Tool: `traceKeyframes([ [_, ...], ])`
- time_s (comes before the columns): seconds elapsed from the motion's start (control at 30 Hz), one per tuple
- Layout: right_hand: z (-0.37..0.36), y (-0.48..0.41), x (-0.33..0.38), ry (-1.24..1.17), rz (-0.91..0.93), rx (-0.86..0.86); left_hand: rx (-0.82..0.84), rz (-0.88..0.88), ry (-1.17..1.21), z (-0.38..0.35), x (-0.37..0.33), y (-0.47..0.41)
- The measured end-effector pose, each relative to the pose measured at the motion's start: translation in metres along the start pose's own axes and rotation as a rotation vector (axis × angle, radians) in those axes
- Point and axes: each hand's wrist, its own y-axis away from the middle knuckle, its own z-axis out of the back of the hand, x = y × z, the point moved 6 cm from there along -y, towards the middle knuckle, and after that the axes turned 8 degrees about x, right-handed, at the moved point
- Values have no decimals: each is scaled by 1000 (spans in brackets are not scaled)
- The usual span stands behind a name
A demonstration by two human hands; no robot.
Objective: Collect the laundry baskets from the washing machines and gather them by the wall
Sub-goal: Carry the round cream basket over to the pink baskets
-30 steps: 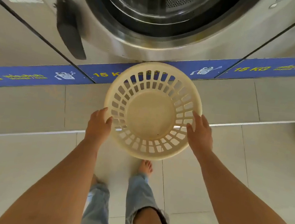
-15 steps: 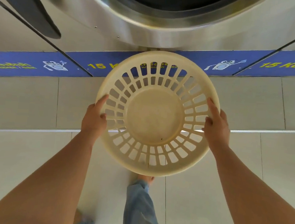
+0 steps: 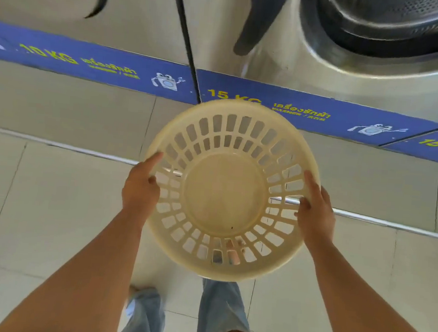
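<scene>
Between both hands' fingers (image 3: 151,160), gripped by its rim: laundry basket (image 3: 224,195).

Bright, even daylight fills the scene, with soft shadows on the floor tiles (image 3: 50,204) below the hands. Glare streaks the steel washer front (image 3: 326,77) above them. Motion blur smears the blue strip's (image 3: 89,61) lettering; wide-angle distortion bends edges.

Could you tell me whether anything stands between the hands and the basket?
No. The left hand and the right hand already grip opposite sides of the basket rim, with nothing between. The wall it goes to is out of view.
</scene>
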Motion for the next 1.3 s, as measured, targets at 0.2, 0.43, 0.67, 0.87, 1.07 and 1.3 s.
traceKeyframes([
  [0.2,-56,72,103,39,138,72,-57,113,-5,96,112,48],
  [0.43,-147,163,222,108,292,178,-179,293,168,205,257,112],
  [0.67,-231,248,336,185,475,282,-294,422,212,302,377,180],
  [0.87,-289,295,425,234,603,397,-385,570,325,353,456,220],
  [1.07,-340,308,512,334,692,468,-446,686,465,396,502,220],
  [1.3,-393,309,632,402,777,515,-502,798,557,461,537,188],
])
